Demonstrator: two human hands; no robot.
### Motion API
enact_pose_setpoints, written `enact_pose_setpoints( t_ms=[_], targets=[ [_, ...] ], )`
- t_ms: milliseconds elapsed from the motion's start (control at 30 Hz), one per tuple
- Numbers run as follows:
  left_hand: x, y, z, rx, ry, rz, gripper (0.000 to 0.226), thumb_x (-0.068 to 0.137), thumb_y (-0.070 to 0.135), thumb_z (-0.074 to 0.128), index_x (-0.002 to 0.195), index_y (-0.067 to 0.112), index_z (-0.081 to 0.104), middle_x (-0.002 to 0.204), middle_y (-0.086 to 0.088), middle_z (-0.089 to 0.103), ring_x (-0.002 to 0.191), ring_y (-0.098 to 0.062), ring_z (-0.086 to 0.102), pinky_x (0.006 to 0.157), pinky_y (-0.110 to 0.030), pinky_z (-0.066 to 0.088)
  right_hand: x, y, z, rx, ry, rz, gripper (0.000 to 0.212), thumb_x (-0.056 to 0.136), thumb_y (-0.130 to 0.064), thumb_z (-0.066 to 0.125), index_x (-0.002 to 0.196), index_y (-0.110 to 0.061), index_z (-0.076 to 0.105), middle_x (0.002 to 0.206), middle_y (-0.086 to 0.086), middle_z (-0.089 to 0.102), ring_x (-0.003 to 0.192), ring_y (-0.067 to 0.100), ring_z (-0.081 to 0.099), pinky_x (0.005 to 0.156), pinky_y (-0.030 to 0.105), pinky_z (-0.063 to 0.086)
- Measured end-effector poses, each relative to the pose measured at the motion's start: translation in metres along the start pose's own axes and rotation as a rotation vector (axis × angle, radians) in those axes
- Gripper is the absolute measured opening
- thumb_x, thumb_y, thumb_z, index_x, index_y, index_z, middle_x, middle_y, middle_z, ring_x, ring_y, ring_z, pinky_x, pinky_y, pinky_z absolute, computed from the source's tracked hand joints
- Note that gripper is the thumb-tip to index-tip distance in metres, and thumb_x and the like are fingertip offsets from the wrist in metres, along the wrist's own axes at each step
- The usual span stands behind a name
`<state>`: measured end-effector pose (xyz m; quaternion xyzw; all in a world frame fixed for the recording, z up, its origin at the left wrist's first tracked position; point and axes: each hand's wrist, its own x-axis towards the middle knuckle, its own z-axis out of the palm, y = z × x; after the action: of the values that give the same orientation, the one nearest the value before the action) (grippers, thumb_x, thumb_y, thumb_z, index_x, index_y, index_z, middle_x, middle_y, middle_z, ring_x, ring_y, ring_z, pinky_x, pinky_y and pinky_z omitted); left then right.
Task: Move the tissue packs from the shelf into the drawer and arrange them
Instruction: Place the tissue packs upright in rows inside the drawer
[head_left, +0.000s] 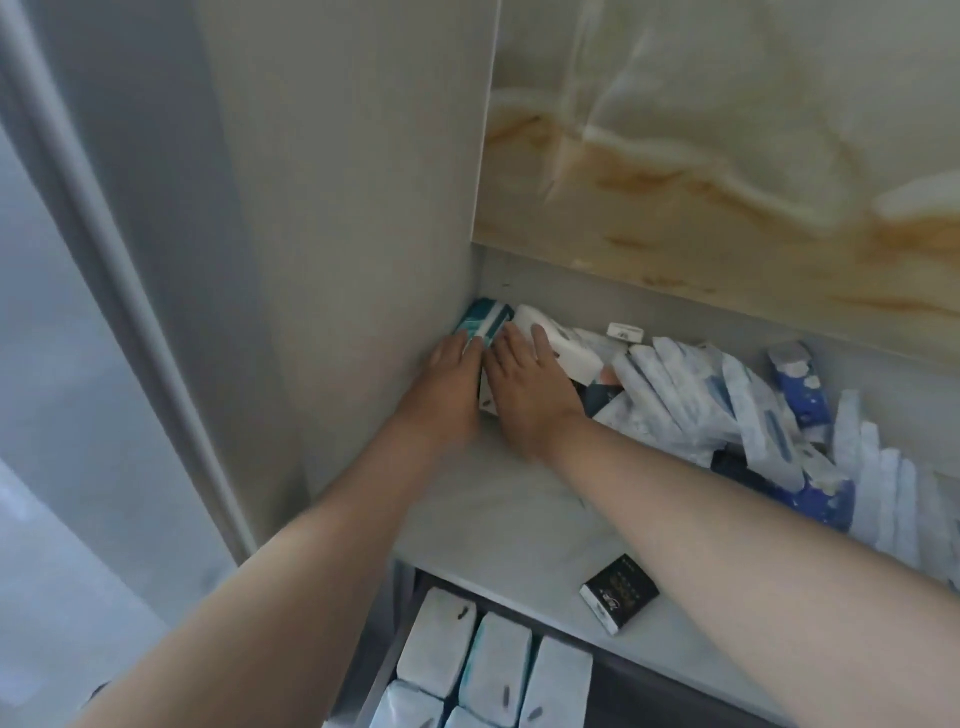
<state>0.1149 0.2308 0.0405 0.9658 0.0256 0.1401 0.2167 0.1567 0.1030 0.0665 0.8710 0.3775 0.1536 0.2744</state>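
— So, where are your hands?
— Both reach into the back left corner of the shelf (493, 509); my left hand (451, 376) lays straight, released fingers on a teal tissue pack (480, 318); my right hand (524, 387) rests flat on a white pack (543, 325) just beside it.
— And the other packs?
— A loose pile (696, 400) sprawls along the shelf to the right; upright packs (449, 644) fill the open drawer (402, 639) below; a small black box (619, 592) lies near the shelf's front edge.

The left hand (449, 374) and right hand (524, 384) cover the near ends of the tissue packs (480, 317) in the far left corner of the shelf (493, 509). The bottom edge cuts off the drawer (395, 670), and the right edge cuts off the loose pile (883, 493). Print on the dark box (621, 592) is too small to read.
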Motion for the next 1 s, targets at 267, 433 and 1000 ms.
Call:
enact_pose_setpoints(
  t_ms=[267, 433, 1000],
  targets=[
    [0.003, -0.009, 0.030, 0.314, 0.153, 0.068, 0.058, 0.082, 0.011, 0.033, 0.137, 0.004, 0.050, 0.115, -0.019, 0.054, 0.106, -0.038, 0.051, 0.079, -0.043, 0.047, 0.008, -0.004, 0.014, -0.084, 0.012, 0.053, 0.072, 0.089, -0.039, 0.050, 0.149, -0.005, 0.029, 0.132, 0.014, 0.045, 0.124, 0.036, 0.039, 0.116, 0.066, 0.003],
    [0.002, -0.009, 0.033, 0.231, 0.176, 0.001, 0.038, 0.085, 0.011, 0.057, 0.123, 0.007, 0.059, 0.126, -0.022, 0.048, 0.103, -0.040, 0.050, 0.084, -0.044, 0.048, 0.007, 0.000, 0.011, -0.161, -0.076, 0.017, 0.060, 0.094, -0.034, 0.049, 0.147, -0.011, 0.031, 0.144, 0.019, 0.037, 0.137, 0.041, 0.029, 0.118, 0.064, 0.001],
    [-0.023, 0.008, 0.005, 0.105, 0.289, -0.118, 0.049, 0.067, 0.023, 0.071, 0.112, 0.009, 0.060, 0.094, -0.015, 0.065, 0.083, -0.037, 0.061, 0.069, -0.040, 0.050, -0.032, 0.012, 0.005, -0.099, 0.033, -0.188, 0.048, 0.092, -0.014, 0.053, 0.139, -0.013, 0.046, 0.132, 0.012, 0.051, 0.107, 0.032, 0.060, 0.119, 0.060, 0.004]
  ],
)
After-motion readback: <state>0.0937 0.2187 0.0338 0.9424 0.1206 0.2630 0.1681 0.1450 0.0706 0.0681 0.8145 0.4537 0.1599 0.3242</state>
